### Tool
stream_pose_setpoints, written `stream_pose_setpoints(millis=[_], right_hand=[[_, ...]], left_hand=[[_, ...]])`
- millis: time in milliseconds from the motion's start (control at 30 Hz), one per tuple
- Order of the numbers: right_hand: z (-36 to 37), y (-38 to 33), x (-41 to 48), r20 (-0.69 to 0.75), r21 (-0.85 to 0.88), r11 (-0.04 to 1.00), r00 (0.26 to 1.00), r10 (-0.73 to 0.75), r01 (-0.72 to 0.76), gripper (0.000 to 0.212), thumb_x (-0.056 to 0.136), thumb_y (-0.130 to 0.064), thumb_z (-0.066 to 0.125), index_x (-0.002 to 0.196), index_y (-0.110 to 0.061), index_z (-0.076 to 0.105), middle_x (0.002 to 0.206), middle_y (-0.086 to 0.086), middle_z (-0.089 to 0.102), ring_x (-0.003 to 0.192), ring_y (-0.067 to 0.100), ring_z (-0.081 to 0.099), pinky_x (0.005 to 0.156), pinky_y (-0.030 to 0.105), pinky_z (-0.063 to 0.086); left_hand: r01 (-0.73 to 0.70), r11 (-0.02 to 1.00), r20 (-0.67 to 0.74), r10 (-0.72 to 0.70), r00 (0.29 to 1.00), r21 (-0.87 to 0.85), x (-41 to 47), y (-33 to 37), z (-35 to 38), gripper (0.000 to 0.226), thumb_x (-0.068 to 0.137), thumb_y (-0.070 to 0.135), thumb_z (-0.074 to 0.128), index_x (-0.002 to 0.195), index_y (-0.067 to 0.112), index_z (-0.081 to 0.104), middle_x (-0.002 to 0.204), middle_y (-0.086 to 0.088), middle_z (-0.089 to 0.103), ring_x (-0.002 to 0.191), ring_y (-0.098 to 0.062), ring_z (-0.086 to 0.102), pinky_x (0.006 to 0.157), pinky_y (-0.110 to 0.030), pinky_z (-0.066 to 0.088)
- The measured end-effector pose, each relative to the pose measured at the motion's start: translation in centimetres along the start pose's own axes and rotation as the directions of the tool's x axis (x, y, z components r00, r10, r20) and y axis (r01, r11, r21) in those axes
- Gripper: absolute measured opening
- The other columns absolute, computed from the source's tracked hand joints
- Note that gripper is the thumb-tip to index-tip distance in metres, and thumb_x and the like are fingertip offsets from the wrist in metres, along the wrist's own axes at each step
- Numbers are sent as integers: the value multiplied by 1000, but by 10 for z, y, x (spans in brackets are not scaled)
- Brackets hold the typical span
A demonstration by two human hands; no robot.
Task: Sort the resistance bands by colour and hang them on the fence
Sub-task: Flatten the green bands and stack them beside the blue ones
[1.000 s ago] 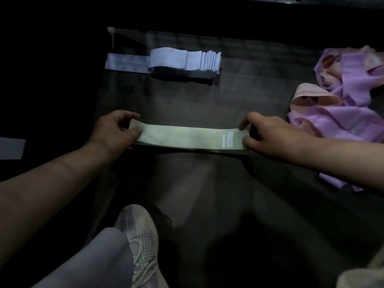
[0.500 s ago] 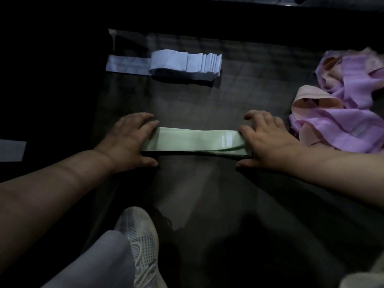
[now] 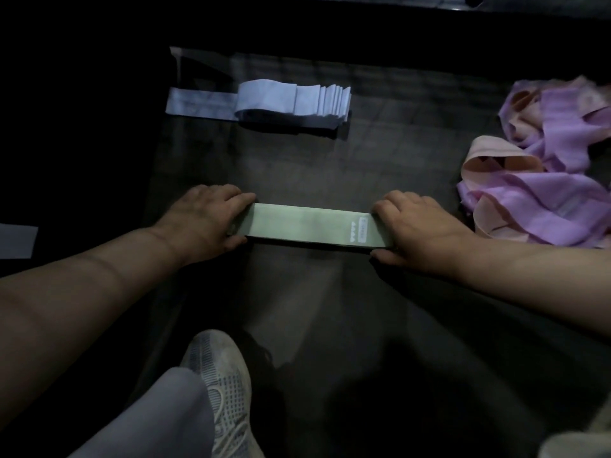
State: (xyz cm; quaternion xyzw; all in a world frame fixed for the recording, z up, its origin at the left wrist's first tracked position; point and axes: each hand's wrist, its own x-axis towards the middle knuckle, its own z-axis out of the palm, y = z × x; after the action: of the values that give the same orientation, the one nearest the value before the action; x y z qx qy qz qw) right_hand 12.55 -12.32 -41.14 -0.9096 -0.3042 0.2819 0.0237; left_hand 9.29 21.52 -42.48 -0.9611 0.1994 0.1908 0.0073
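Note:
A pale green resistance band point(image 3: 307, 228) lies flat and stretched out on the dark mat point(image 3: 330, 160), its white label near the right end. My left hand point(image 3: 205, 223) holds the band's left end, fingers bent over the far edge and thumb at the near edge. My right hand point(image 3: 420, 226) holds the right end the same way. A stack of folded pale blue-white bands point(image 3: 291, 100) lies further back. A loose heap of purple and pink bands point(image 3: 545, 166) sits at the right. No fence can be made out in the dim light.
My shoe point(image 3: 221, 375) and grey trouser leg point(image 3: 148, 418) are on the mat near the bottom. A pale strip point(image 3: 16, 241) lies at the left edge. Beyond the mat all is dark.
My hands went from pinching the lifted band to pressing it down on the mat, then slid outward to its ends, leaving it flat.

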Motion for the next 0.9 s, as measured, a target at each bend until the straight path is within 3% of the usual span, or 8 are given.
stream_pose_setpoints(millis=[67,267,367,500,667,733,900], right_hand=[[2,1,1,32,-5,1000,999,6,-6,80,81,-59,67,141,-16,37,134,7,42,121,27,44,99,39,38],[9,5,4,17,57,998,1000,-11,10,64,84,-50,65,134,-14,44,126,8,46,115,28,47,98,41,42],[12,13,3,2,94,995,1000,-21,21,88,74,-56,76,140,-13,38,132,9,42,120,29,44,103,43,40],[18,27,-8,-14,249,968,999,36,-31,112,63,-61,82,147,-8,30,139,13,40,129,30,41,111,37,33],[24,34,-23,-64,390,921,997,37,-9,89,68,-51,81,136,-7,45,125,8,51,113,19,52,97,27,41],[26,34,-23,-98,414,910,995,31,13,76,73,-46,80,131,-8,50,119,7,53,107,15,52,95,29,45],[29,36,-20,-81,398,918,996,40,-5,70,75,-51,75,129,-12,52,120,5,52,112,21,54,98,34,47]], left_hand=[[-12,1000,9,12,1000,6,1,0,0,73,64,34,88,126,6,62,112,-16,63,90,-38,64,78,-43,54],[-42,998,24,42,999,39,6,5,0,70,64,39,85,121,6,61,110,-15,61,91,-37,62,76,-43,53],[-35,998,23,34,999,61,9,8,-3,60,67,40,82,115,10,63,105,-12,61,87,-35,61,74,-42,49],[-6,995,-1,6,1000,101,8,16,-7,67,67,55,74,118,15,59,112,-9,58,101,-32,59,89,-43,43],[-94,995,-1,94,996,21,25,52,-12,85,69,66,71,136,17,50,127,-8,53,117,-30,53,101,-41,37],[-126,992,12,126,992,6,35,67,-13,88,71,67,69,141,18,46,133,-7,50,122,-28,50,103,-40,34],[-130,991,68,128,989,27,54,89,-11,67,84,60,59,135,21,43,130,-4,48,120,-25,49,101,-37,35]])
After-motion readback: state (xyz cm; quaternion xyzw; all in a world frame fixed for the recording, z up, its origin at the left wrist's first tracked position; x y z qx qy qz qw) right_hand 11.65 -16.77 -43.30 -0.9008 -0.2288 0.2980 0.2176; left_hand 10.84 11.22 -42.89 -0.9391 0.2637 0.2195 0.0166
